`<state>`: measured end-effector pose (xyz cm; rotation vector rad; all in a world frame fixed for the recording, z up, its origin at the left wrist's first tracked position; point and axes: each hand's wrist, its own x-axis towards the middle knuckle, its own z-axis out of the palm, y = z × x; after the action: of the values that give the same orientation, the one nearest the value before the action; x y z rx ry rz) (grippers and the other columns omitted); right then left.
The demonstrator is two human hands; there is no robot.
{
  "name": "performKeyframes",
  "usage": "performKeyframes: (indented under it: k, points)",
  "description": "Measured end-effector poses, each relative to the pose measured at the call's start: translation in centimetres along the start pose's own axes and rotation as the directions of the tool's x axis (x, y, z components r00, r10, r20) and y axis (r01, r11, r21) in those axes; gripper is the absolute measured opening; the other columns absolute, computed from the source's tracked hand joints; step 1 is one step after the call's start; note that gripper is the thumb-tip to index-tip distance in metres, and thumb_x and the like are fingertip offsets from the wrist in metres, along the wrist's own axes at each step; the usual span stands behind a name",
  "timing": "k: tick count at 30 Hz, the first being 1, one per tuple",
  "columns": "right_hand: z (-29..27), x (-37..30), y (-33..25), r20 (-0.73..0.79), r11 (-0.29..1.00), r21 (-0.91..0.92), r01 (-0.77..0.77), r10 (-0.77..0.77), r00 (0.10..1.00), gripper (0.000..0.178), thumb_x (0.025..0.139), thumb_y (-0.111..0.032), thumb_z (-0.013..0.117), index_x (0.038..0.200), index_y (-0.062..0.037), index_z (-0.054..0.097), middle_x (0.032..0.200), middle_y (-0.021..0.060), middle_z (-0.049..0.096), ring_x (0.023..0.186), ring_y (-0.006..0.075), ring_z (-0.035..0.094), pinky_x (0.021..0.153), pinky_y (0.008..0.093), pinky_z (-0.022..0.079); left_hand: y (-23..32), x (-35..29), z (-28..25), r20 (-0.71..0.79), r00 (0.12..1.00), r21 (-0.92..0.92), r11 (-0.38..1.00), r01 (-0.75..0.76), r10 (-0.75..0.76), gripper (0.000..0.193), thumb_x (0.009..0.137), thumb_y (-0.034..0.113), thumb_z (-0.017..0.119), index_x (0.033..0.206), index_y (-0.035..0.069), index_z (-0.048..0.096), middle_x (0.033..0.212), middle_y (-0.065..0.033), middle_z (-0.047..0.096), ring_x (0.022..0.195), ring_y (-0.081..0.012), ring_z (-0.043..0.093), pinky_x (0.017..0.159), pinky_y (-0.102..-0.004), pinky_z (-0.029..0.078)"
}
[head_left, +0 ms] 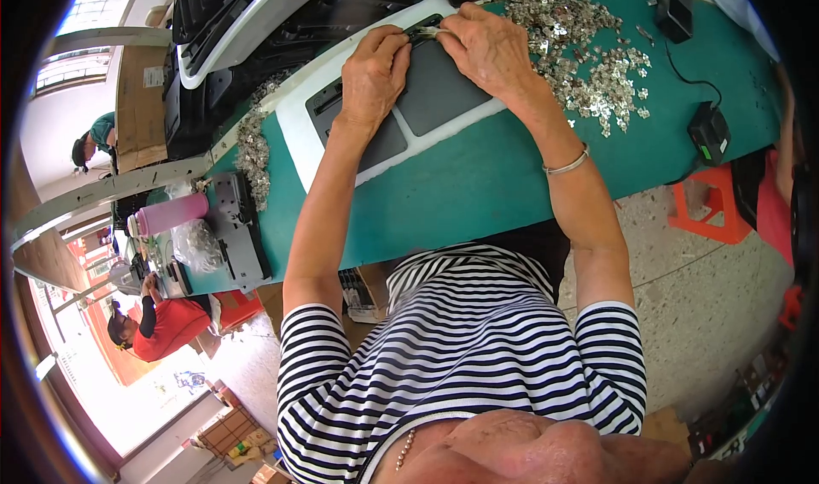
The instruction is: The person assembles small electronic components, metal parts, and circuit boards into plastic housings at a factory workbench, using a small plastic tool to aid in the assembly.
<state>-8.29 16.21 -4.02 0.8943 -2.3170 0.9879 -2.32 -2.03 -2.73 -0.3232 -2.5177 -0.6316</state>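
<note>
A white foam tray (296,139) lies aslant on the green tabletop, with two flat dark grey plastic panels set in its recesses. My left hand (371,79) reaches over the left panel (382,147), fingers bent and pressed together at the far end of the right panel (444,92). There my right hand (490,49) meets it from the right, thumb and forefinger closed in a pinch. Between the fingertips is a small dark spot with something pale; my fingers mostly hide what they grip. A bracelet (567,162) circles my right wrist.
Small shiny metal clips (589,66) are heaped right of the tray; more clips (252,156) lie left. Black plastic parts (320,32) are stacked beyond. Two black power adapters (674,11) sit at right. A pink bottle (173,214) and a co-worker in red (173,329) are at left.
</note>
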Motion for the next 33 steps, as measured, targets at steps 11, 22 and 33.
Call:
performKeyframes:
  k: [11,22,33]
  points:
    - [0.9,-0.4,-1.1,0.024,0.952,-0.259,0.162,-0.162,0.987,0.007,0.077,-0.014,0.065,0.075,-0.0081,0.064,0.081,0.0048,0.060,0.079,0.0206,0.066,0.065,0.0369,0.050,-0.2,0.1,0.1,-0.017,1.000,0.054,0.999,0.010,-0.009,0.008,0.083,0.006,0.070,0.091,0.005,0.069,0.099,-0.0041,0.068,0.080,-0.0271,0.068,0.066,-0.0361,0.056]
    - [0.3,0.6,-0.9,0.018,0.931,-0.271,0.243,-0.247,0.969,0.008,0.075,-0.017,0.065,0.072,-0.0096,0.065,0.078,0.0028,0.058,0.076,0.0202,0.062,0.064,0.0349,0.044,-0.6,0.1,0.1,0.011,0.994,0.110,0.988,-0.111,0.111,0.012,0.083,0.002,0.068,0.095,0.004,0.068,0.103,-0.0055,0.068,0.081,-0.0270,0.068,0.069,-0.0333,0.056]
    - [-0.2,1.3,-1.0,0.109,0.886,-0.381,0.265,-0.242,0.964,0.011,0.076,-0.018,0.066,0.072,-0.0076,0.065,0.082,0.0049,0.062,0.078,0.0192,0.064,0.063,0.0346,0.047,0.1,-0.2,-0.4,0.062,0.994,0.114,0.989,-0.094,0.087,0.014,0.086,0.009,0.069,0.099,0.004,0.068,0.109,-0.0071,0.066,0.086,-0.0284,0.067,0.071,-0.0355,0.056]
